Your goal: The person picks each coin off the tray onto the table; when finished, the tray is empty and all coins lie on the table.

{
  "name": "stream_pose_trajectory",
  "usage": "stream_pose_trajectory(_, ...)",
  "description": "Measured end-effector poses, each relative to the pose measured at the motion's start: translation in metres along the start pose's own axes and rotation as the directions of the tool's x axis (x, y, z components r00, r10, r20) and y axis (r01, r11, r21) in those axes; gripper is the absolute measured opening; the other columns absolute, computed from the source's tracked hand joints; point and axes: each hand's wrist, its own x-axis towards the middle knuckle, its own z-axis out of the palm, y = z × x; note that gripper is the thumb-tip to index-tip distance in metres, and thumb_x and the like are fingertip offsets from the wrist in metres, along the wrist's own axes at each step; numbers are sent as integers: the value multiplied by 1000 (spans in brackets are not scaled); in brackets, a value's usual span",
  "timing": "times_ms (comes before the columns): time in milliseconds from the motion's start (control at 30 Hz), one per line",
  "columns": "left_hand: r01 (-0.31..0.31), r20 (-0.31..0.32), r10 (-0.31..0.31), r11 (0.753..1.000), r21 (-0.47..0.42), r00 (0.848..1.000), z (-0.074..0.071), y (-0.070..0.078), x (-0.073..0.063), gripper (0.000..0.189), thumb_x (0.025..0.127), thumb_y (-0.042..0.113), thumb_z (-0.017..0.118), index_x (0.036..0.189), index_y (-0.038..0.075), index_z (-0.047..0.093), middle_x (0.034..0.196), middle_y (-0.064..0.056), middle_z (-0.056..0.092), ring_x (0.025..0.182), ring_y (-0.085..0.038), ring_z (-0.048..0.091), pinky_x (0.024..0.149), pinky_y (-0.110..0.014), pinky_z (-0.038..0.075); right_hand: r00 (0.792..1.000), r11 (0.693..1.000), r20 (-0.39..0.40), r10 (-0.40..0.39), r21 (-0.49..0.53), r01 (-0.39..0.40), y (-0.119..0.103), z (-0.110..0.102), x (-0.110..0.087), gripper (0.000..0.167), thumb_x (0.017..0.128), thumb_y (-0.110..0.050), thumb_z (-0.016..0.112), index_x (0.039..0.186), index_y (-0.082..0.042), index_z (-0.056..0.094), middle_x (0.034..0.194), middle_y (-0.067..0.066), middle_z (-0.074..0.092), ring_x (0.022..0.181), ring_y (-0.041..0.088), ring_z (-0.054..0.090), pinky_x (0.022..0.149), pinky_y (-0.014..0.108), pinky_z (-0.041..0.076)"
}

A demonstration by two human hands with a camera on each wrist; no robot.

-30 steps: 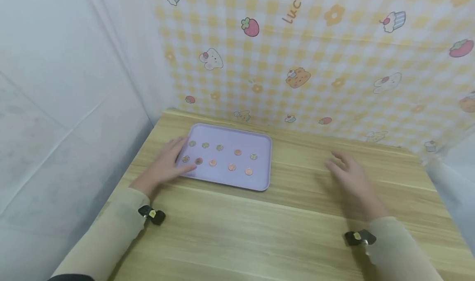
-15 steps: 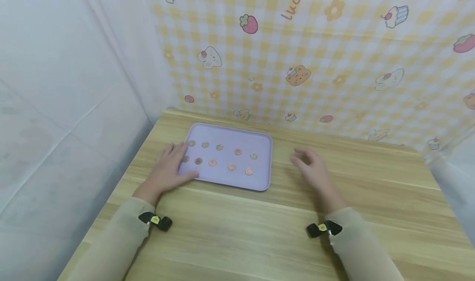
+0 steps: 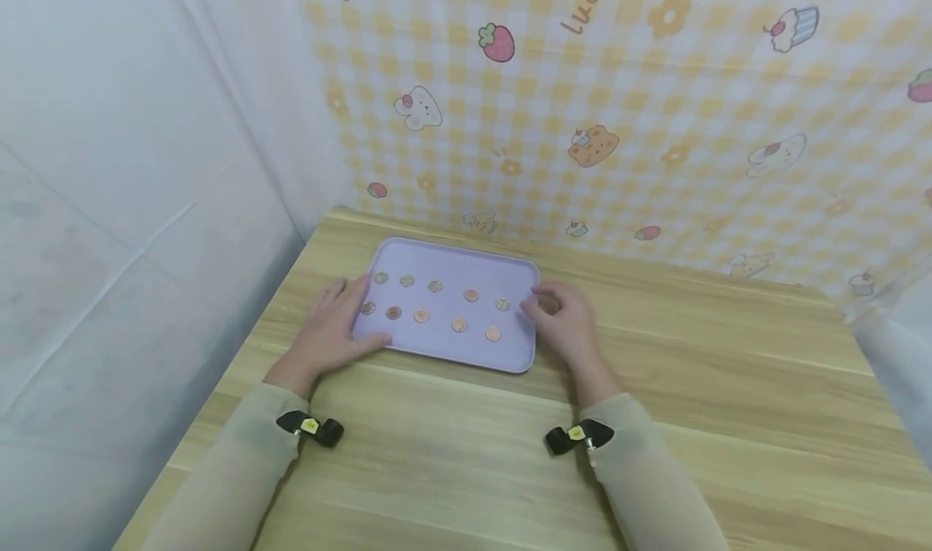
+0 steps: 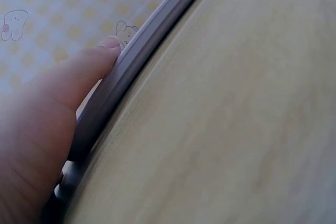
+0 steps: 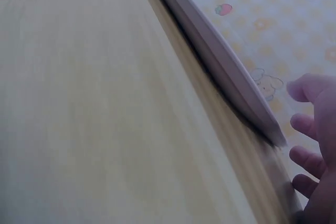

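A shallow lilac tray (image 3: pixel 466 355) lies on the wooden table, with several coins in two rows on it. Some are copper, like the coin (image 3: pixel 493 334) at front right; others are brass-coloured, like the coin (image 3: pixel 502 303) behind it. My left hand (image 3: pixel 328 332) holds the tray's front left corner, its thumb on the front rim and its fingers along the left side. In the left wrist view, the thumb (image 4: pixel 86 69) lies over the rim. At the tray's right edge is my right hand (image 3: pixel 571 328), fingers loosely bent and spread; the right wrist view shows its fingertips apart from the rim.
The wooden table (image 3: pixel 437 454) extends in front of and to the right of the tray. Behind it hangs a yellow checked cloth (image 3: pixel 539 106) with cartoon prints. A pale sheet (image 3: pixel 146 171) hangs along the left side. Each wrist wears a small black camera.
My right hand has moved left across the table to the tray's right edge. My left thumb has shifted from over the coins to the front rim. The tray and coins stay in place.
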Motion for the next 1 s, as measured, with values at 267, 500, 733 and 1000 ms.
stream_pose_trajectory(267,-17,-13,17,1000,9,1000,0,1,1,118,89,67,74,170,1,19,173,-20,28,159,-51,14,130,-61,5,999,995,-23,-32,-93,30,-12,21,2,36,87,-32,84,114,-8,81,148,25,56,143,48,39,120,63,23)
stream_pose_trajectory(500,-20,-10,20,1000,0,1000,0,3,0,117,90,67,73,170,1,19,173,-20,28,159,-51,13,129,-62,4,1000,976,20,9,-216,-4,-16,33,4,30,85,-39,85,107,-19,84,168,23,33,153,49,18,121,68,13)
stream_pose_trajectory(733,-11,-13,12,1000,4,1000,1,2,1,116,90,67,73,169,1,20,173,-20,28,160,-49,12,130,-60,4,998,969,37,42,-245,-31,-17,35,6,28,87,-37,85,109,-21,84,169,24,31,153,50,18,122,70,11)
stream_pose_trajectory(1000,-16,-7,16,1000,4,1000,0,1,0,117,90,66,74,169,-1,20,173,-20,27,160,-50,12,130,-60,2,990,964,80,117,-248,-94,-19,33,9,30,89,-38,84,108,-15,82,170,25,29,155,49,14,123,69,8)
